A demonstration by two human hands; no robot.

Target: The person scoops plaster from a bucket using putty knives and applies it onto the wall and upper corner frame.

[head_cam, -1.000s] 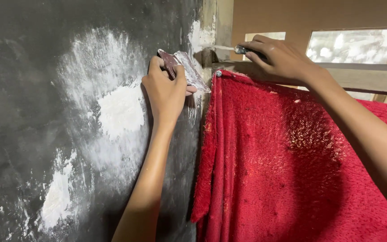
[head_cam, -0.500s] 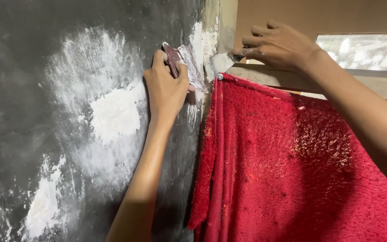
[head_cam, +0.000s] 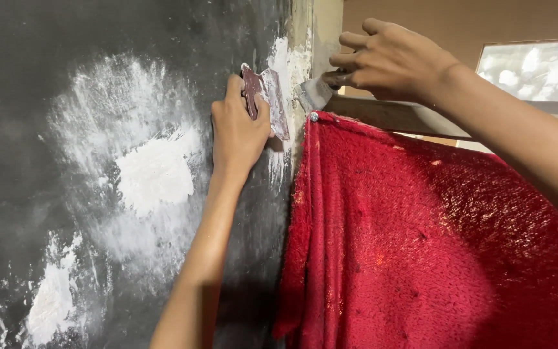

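White filler coats the blade of the small scraper (head_cam: 316,90), pinched between the closed fingers of the right hand (head_cam: 389,61), just right of the wall corner (head_cam: 301,58). Left hand (head_cam: 239,126): fingers wrapped tight round the dark-handled putty knife (head_cam: 265,102), blade flat against the dark wall (head_cam: 33,84) just left of the corner. White patches (head_cam: 153,171) lie farther left of the corner, already spread. Red fleece cloth (head_cam: 421,245): hung from a wooden rail (head_cam: 382,116), right of the corner and below the right hand. Window (head_cam: 540,68): far right of it. Step in hand, by judgement: filling the corner edge. Next move likely calls for passing filler between the blades, though the contact is poorly seen.
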